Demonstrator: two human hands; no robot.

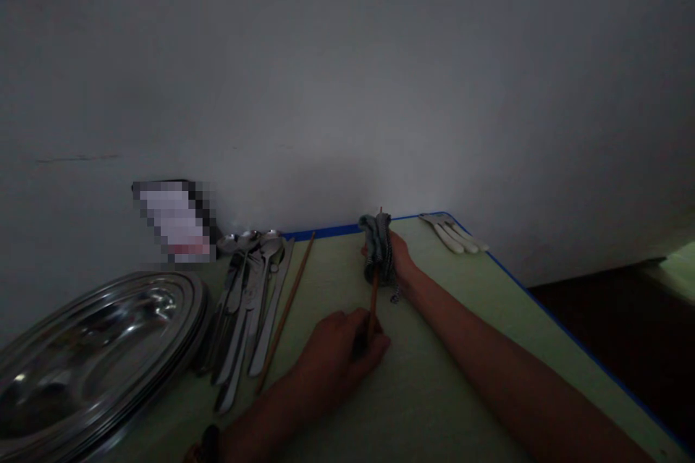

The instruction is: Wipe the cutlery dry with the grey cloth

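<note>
My left hand [339, 351] is closed round the near end of a wooden chopstick [373, 300]. The chopstick points away from me, above the table. Farther along it, a dark grey patterned cloth [376, 242] is wrapped about the stick, and the thin tip pokes out beyond. My right hand [400, 258] grips that cloth from the right side, its fingers partly hidden behind it. A second chopstick [287, 307] lies on the table left of my hands.
Metal knives and spoons [254, 304] lie bunched at the left, beside stacked steel divided plates [187, 304]. A phone-like device [174, 221], blurred out, leans on the wall [347, 87]. White-handled utensils [456, 237] lie at the far right corner of the blue-edged table [434, 347].
</note>
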